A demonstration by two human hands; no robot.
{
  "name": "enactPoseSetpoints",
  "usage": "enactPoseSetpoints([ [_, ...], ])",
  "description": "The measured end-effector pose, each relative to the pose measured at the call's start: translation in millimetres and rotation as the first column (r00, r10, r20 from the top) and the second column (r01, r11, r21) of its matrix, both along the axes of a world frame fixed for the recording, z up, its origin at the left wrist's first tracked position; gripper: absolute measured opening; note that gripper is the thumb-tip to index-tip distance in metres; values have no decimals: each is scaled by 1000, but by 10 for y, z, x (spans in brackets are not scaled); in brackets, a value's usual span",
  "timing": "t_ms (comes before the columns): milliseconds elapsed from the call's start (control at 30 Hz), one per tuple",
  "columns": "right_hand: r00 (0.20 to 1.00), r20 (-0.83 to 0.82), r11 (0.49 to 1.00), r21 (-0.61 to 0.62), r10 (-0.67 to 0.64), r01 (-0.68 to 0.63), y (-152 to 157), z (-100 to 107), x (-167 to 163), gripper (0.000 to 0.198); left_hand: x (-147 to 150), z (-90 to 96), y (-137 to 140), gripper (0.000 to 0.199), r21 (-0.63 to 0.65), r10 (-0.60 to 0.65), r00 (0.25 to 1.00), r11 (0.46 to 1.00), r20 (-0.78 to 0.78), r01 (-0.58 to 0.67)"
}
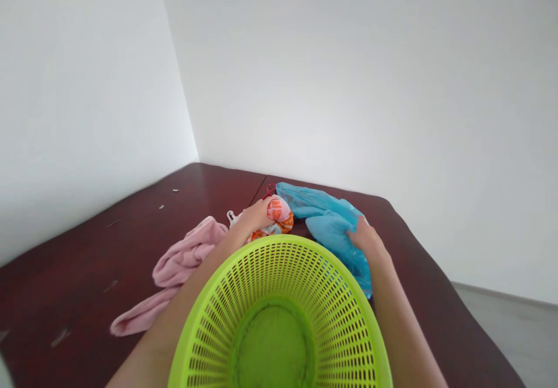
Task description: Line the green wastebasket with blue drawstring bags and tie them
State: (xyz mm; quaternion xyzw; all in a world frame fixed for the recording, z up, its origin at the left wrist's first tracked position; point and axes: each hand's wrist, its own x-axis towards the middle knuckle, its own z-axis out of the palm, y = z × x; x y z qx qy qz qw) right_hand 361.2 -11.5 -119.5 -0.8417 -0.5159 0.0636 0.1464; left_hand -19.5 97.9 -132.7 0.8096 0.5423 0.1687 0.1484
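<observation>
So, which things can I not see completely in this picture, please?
In the head view:
Green basket: near rim, cut off by the bottom edge.
Blue bag: lower part, partly hidden by the basket.
Printed bag: lower part, behind the basket's rim.
Pink cloth: partly behind the left forearm.

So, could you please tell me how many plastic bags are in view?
2 visible: a blue bag at the right hand, and an orange-and-white bag at the left hand. The basket may hide more.
</observation>
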Motion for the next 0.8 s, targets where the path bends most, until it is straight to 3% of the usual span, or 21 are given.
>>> enactPoseSetpoints([
  [100,1000,-5,998,54,26,-25,-7,54,11,29,10,-34,11,96,-1,43,998,999,-45,-43],
  [167,999,5,992,123,37,-37,-27,174,-9,23,-28,37,26,114,11,71,994,997,-78,-71],
  [233,998,7,955,288,65,-65,-68,330,-66,22,-69,167,26,138,27,80,988,997,-133,-77],
  [300,991,9,843,525,136,-120,-130,485,-158,20,-98,336,-15,155,52,48,983,998,-179,-40],
  [367,973,34,679,711,227,-183,-197,607,-264,20,-120,515,-108,157,109,-4,981,994,-194,25],
  [433,952,72,575,783,299,-240,-250,683,-358,24,-148,676,-231,141,206,-26,982,976,-187,65],
  [600,888,106,474,813,448,-336,-264,695,-494,40,-219,926,-416,70,368,-22,986,926,-164,82],
  [700,844,70,417,846,532,-333,-218,633,-606,59,-120,968,-405,33,272,-269,961,931,66,242],
  [800,760,-30,427,842,649,-331,-174,553,-793,64,146,879,-415,25,48,-485,810,866,329,498],
])
